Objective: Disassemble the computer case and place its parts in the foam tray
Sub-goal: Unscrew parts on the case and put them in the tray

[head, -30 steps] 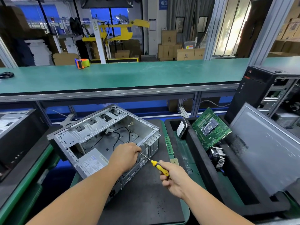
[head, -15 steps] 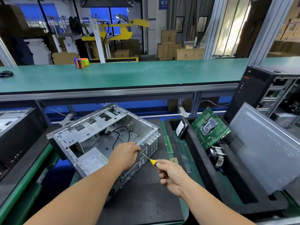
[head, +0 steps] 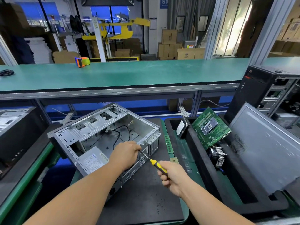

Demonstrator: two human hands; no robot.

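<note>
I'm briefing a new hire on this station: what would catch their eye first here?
The opened computer case lying tilted at centre, with the left hand gripping its rear edge while the right hand holds a yellow-handled screwdriver to it. To the right, a green motherboard leans in the black foam tray.

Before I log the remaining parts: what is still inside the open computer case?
Inside the computer case: a power supply in the near corner and loose black cables on the floor. The left hand covers part of the rear edge.
</note>
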